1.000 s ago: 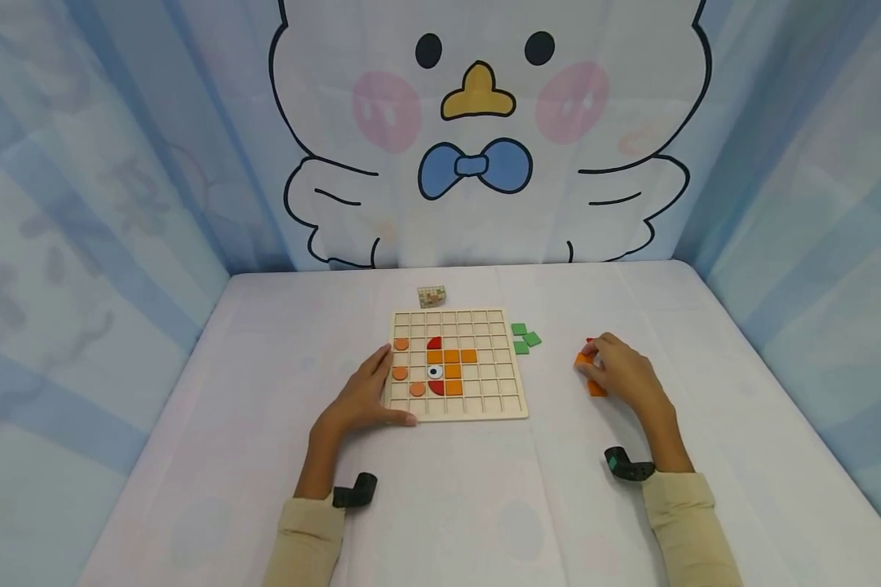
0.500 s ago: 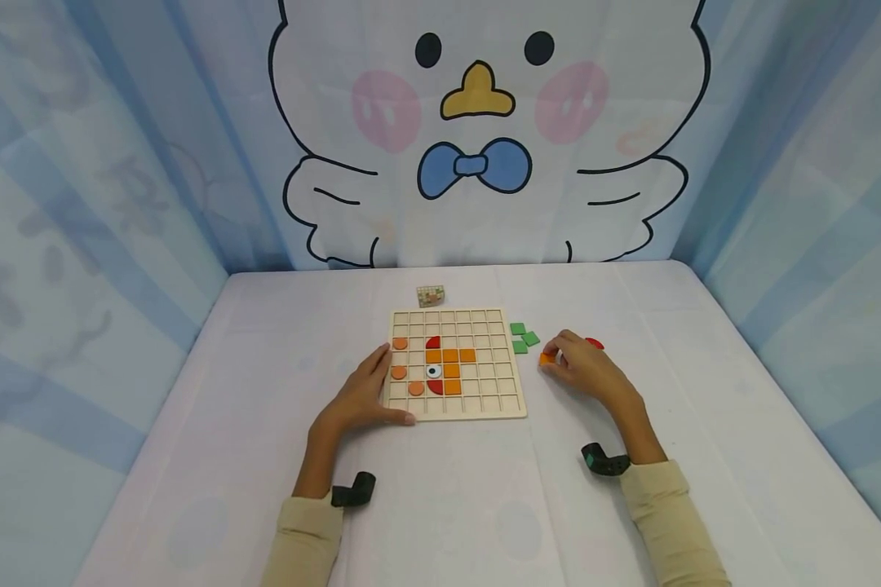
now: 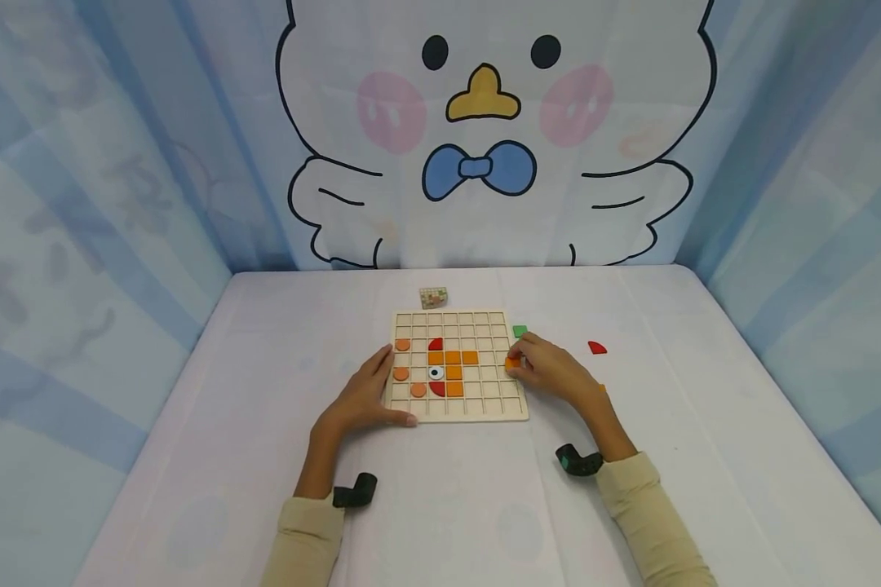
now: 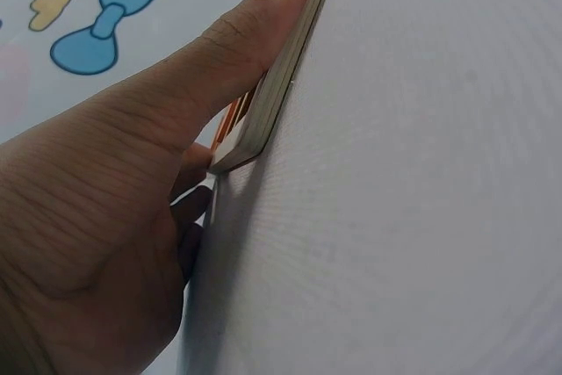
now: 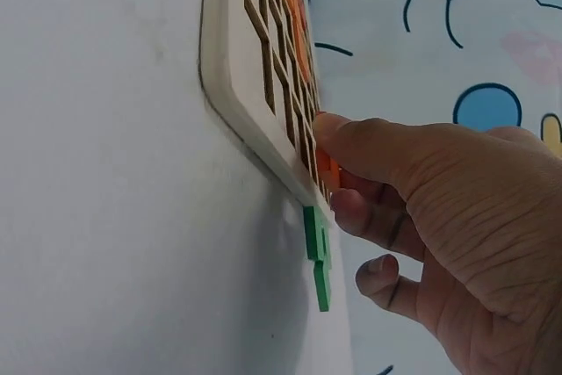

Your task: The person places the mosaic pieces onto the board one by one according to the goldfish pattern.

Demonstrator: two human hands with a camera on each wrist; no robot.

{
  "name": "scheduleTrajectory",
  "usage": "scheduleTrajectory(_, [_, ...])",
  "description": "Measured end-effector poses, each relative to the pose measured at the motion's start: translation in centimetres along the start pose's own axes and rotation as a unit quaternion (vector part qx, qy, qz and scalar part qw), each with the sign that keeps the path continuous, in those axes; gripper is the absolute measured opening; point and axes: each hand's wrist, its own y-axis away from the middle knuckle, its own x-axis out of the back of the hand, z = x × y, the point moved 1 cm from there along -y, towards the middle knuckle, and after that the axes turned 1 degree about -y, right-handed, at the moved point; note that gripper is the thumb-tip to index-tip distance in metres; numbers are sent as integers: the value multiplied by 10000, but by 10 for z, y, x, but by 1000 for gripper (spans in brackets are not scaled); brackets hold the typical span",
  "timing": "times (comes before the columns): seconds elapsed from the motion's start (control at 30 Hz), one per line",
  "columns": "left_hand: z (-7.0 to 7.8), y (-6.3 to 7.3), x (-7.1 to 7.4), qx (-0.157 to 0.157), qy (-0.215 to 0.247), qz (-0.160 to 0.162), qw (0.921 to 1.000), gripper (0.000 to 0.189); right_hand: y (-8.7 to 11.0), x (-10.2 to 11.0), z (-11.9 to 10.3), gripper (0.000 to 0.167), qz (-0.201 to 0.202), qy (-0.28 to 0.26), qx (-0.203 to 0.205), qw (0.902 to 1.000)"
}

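Observation:
A wooden grid board (image 3: 488,406) lies on the table, with several orange squares (image 3: 453,358), orange discs (image 3: 402,373), red quarter-circle tiles (image 3: 436,390) and an eye tile (image 3: 436,372) in its cells. My left hand (image 3: 363,395) holds the board by its near left corner, thumb along the front edge and fingers at the left side. Over the board's right edge, my right hand (image 3: 554,371) pinches an orange square tile (image 5: 326,164) between thumb and fingertips. Green tiles (image 5: 314,234) lie just beyond that edge, partly hidden by the hand in the head view.
A loose red quarter-circle tile (image 3: 597,347) lies to the right, and a bit of an orange tile (image 3: 602,387) shows beside my right wrist. Behind the board sits a small patterned block (image 3: 433,297). A curtain with a printed cartoon bird hangs behind the table.
My right hand has picked up an orange square on the right and carried it left to the board's right edge. The left hand has stayed on the board.

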Motion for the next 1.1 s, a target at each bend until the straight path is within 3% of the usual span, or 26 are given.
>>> scheduleTrajectory(0.2, [-2,-2,0,-105,-9,73,9999,130,-6,1,-12,26,9,-36,399,9992])
scheduleTrajectory(0.47, [-5,-4,1,-98,-50,48,9999,132,-17,-3,-22,25,-121,-4,606,9981])
scheduleTrajectory(0.73, [-7,-3,-1,-85,-29,40,10000,133,-26,-10,-34,29,-385,29,581,9976])
scheduleTrajectory(1.1, [-3,-2,0,-113,17,57,9999,131,-30,-18,-43,29,-390,166,682,9968])
